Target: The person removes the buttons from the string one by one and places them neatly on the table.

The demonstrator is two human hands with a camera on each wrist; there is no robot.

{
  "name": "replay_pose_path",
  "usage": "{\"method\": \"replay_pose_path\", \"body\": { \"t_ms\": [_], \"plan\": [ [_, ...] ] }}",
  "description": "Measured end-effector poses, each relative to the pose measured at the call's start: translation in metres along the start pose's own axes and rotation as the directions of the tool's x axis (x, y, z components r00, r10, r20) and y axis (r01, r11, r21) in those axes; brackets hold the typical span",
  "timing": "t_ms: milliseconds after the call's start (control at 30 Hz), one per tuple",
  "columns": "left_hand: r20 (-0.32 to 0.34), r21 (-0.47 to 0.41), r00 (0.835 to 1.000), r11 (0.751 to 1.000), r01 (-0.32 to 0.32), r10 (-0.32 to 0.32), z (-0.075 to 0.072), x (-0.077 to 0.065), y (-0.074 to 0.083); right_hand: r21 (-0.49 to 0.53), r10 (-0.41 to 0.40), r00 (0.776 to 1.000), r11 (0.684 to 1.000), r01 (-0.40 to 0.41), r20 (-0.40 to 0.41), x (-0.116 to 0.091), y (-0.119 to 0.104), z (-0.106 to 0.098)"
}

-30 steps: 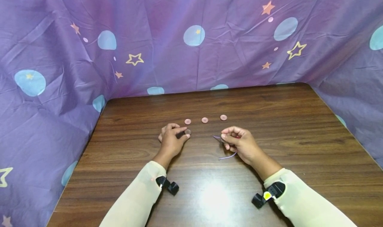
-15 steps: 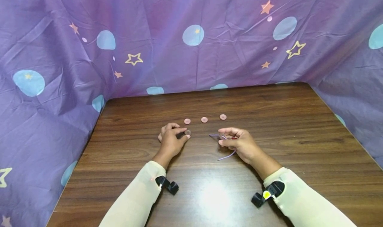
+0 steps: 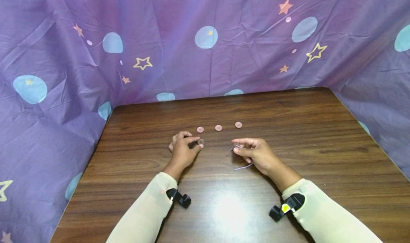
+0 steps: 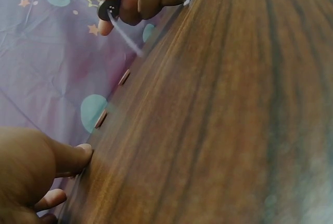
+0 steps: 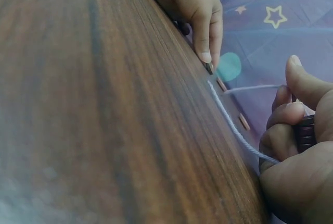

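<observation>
My left hand (image 3: 183,148) rests on the table and pinches a dark button (image 3: 200,141) by its edges between thumb and index finger. To its right, my right hand (image 3: 258,154) is raised above the wood. Between its thumb and fingers it holds a dark button (image 4: 108,10), whose holes show in the left wrist view. A pale purple string (image 3: 244,167) comes out of this button's face, and its other end trails below the palm. In the right wrist view a stack of dark buttons (image 5: 306,135) sits inside the curled right fingers, partly hidden.
Behind the hands, three pink buttons lie in a row: a left one (image 3: 200,129), a middle one (image 3: 218,128) and a right one (image 3: 238,125). The wooden table (image 3: 144,207) meets a purple curtain (image 3: 179,68) at the back and sides.
The right thumb and index finger, earlier pressed together over the button, have spread at its edges. The string's front end stretched left, then sagged downward. My left hand stays put.
</observation>
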State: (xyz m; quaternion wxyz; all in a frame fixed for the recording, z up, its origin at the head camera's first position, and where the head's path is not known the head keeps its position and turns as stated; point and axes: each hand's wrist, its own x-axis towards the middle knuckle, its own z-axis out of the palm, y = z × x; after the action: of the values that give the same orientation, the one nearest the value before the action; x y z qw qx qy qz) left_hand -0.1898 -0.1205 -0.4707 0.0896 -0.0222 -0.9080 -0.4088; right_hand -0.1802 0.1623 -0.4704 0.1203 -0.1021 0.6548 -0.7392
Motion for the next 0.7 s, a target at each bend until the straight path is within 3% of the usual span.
{"method": "replay_pose_path", "body": {
  "t_ms": [700],
  "plan": [
    [0.015,0.002,1.0,1.0,-0.006,0.006,-0.0003,0.0001,0.0,-0.065,0.046,0.999,0.997,-0.045,0.018,0.0,-0.0033,0.0005]
  ]
}}
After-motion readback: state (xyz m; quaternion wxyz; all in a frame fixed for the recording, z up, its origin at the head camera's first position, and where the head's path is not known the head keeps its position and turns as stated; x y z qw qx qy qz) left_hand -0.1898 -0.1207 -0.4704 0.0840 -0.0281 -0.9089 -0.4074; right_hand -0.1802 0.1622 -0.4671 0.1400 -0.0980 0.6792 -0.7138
